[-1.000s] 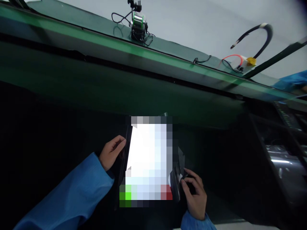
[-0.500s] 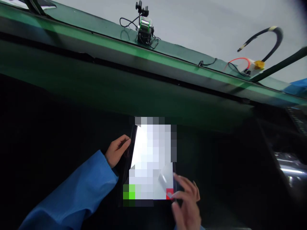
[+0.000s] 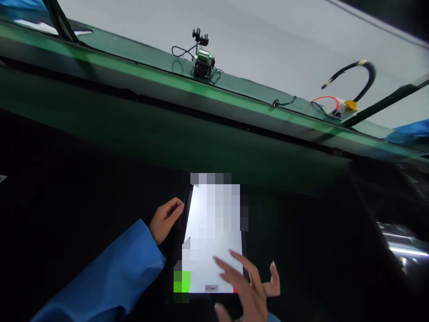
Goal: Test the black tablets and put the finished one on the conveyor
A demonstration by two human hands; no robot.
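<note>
From my remote seat: my right hand lies with fingers spread wide and flat over the lower part of a glowing tablet, gripping nothing. My left hand curls loosely, fingertips pinching the tablet's left edge. The tablet stands in portrait, long axis running away from me and leaning slightly right, screen facing up, low in the centre of a dark worktop. Beyond runs a green conveyor belt carrying a small wired device.
</note>
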